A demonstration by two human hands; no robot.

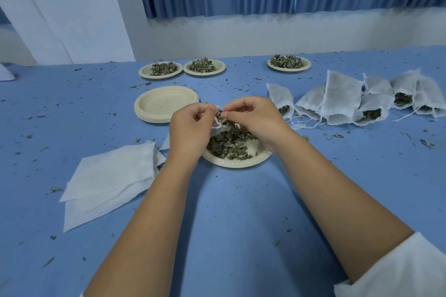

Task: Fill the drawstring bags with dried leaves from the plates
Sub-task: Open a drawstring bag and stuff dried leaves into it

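Your left hand (pixel 190 128) has its fingers curled, pinching the mouth of a white drawstring bag (pixel 218 125). Your right hand (pixel 253 118) pinches the same mouth from the other side, thumb against forefinger. You hold the bag just over a plate (pixel 237 164) heaped with dried leaves (pixel 229 146), near the middle of the bench (pixel 241 212). Flat empty bags (pixel 111 176) lie to your left and filled bags (pixel 350 101) to your right. Beyond your hands sits a stack of empty plates (pixel 166 103), and three more plates of leaves (pixel 204 67) stand along the far edge.
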